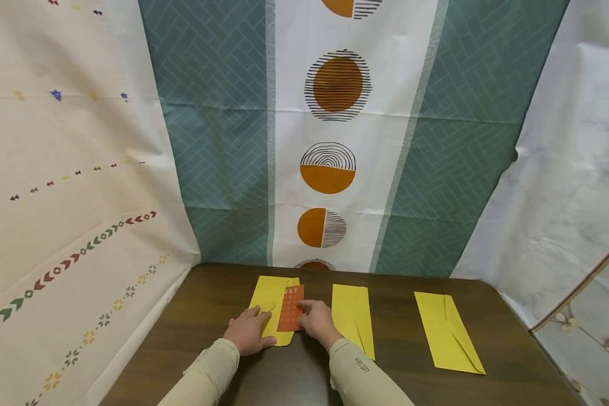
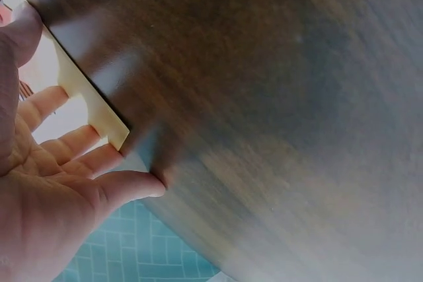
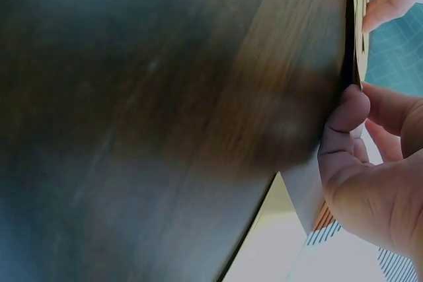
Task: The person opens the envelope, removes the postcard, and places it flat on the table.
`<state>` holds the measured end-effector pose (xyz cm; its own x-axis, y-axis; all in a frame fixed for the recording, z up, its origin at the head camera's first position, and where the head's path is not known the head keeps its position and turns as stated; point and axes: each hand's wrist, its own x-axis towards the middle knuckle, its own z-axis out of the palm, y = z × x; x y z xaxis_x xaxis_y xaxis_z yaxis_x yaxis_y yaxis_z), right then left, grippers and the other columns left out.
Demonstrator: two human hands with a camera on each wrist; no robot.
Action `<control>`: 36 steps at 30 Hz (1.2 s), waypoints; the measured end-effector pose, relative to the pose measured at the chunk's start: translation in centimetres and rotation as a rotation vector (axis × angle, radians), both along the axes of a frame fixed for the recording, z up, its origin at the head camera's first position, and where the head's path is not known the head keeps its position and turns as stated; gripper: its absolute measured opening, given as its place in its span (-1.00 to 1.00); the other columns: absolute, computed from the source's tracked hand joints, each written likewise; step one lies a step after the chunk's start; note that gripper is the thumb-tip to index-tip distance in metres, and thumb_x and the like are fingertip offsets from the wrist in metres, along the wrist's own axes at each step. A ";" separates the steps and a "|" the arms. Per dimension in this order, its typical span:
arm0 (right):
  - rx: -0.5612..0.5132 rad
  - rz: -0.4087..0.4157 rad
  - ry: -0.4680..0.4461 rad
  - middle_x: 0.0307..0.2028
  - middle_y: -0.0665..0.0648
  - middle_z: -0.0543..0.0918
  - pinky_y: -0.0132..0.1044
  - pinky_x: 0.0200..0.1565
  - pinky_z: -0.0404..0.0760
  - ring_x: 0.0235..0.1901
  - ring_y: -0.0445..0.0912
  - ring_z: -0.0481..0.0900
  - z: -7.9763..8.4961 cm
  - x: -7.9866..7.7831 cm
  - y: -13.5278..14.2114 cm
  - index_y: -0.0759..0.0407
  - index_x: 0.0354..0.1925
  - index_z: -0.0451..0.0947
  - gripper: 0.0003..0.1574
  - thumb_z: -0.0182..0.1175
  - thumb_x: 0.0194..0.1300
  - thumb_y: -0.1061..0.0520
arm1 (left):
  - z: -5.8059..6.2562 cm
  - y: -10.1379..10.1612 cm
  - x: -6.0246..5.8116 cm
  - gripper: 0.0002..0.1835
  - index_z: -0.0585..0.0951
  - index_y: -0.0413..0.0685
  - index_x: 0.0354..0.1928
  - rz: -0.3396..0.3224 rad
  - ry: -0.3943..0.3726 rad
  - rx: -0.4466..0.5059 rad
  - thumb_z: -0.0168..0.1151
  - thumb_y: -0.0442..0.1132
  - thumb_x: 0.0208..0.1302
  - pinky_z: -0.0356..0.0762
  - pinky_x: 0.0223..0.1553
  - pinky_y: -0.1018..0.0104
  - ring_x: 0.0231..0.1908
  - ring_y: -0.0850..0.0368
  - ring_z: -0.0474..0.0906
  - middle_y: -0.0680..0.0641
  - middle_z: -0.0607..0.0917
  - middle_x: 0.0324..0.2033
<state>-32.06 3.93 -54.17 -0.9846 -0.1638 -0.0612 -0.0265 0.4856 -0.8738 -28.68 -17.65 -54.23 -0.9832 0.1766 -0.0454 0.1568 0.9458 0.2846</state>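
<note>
A yellow envelope [image 1: 268, 290] lies on the dark wooden table, its near part under my left hand [image 1: 248, 332]. That hand rests with its fingers spread over the envelope's left side; in the left wrist view its fingertips reach the paper's edge [image 2: 86, 94]. On the envelope's right half lies a small orange-red card [image 1: 290, 311] with pale printed marks. My right hand [image 1: 317, 320] pinches the card's right edge between thumb and fingers. The right wrist view shows the right thumb [image 3: 350, 107] bent at the edge of the yellow paper, the card itself hidden there.
Just right of my right hand lies a second yellow envelope [image 1: 352, 310], and a third [image 1: 448, 332] lies farther right, both with flap seams showing. Patterned cloth [image 1: 223, 169] hangs behind the table [image 1: 401, 338], with pale sheets at both sides.
</note>
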 end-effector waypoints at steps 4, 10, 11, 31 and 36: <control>-0.023 0.003 -0.012 -0.46 0.04 0.68 -0.33 -0.53 0.49 -0.63 -0.17 0.45 0.1 0.2 0.2 0.23 0.34 0.64 -0.31 0.33 0.23 0.43 | 0.0 -0.2 0.0 -0.21 0.60 -0.01 0.41 0.000 0.006 -0.010 0.51 0.23 0.24 0.37 0.25 -0.66 0.44 -0.40 0.44 -0.35 0.52 0.44; -0.038 0.006 -0.008 -0.47 0.05 0.67 -0.34 -0.55 0.50 -0.63 -0.17 0.44 0.5 0.4 0.7 0.25 0.33 0.64 -0.30 0.29 0.20 0.45 | 0.4 -0.2 0.0 -0.21 0.60 -0.02 0.42 0.003 -0.010 -0.005 0.51 0.23 0.24 0.36 0.25 -0.67 0.44 -0.42 0.44 -0.36 0.51 0.44; -0.038 0.010 -0.003 -0.48 0.06 0.67 -0.33 -0.55 0.51 -0.63 -0.17 0.45 0.6 0.4 0.8 0.26 0.33 0.64 -0.31 0.29 0.21 0.45 | 0.4 -0.2 0.0 -0.20 0.60 -0.02 0.42 0.003 -0.014 -0.004 0.51 0.23 0.24 0.35 0.26 -0.68 0.44 -0.43 0.44 -0.36 0.51 0.45; 0.025 0.013 -0.023 -0.36 0.11 0.65 -0.32 -0.49 0.51 -0.53 -0.13 0.53 0.2 0.3 0.6 0.27 0.40 0.57 -0.29 0.45 0.30 0.32 | -0.1 -0.3 0.0 -0.20 0.55 0.11 0.48 0.016 -0.035 -0.009 0.46 0.27 0.28 0.25 0.23 -0.78 0.50 -0.38 0.38 -0.30 0.46 0.51; 0.030 0.017 -0.017 -0.39 0.10 0.64 -0.31 -0.50 0.51 -0.55 -0.13 0.52 0.1 0.4 0.8 0.32 0.40 0.56 -0.28 0.45 0.29 0.33 | 0.1 -0.2 0.2 -0.21 0.55 0.11 0.48 0.010 -0.031 -0.009 0.46 0.26 0.29 0.23 0.21 -0.82 0.50 -0.40 0.37 -0.30 0.46 0.51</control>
<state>-31.71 4.70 -54.07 -0.9805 -0.1779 -0.0828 -0.0202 0.5114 -0.8591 -28.50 -17.88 -54.18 -0.9831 0.1660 -0.0775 0.1383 0.9499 0.2802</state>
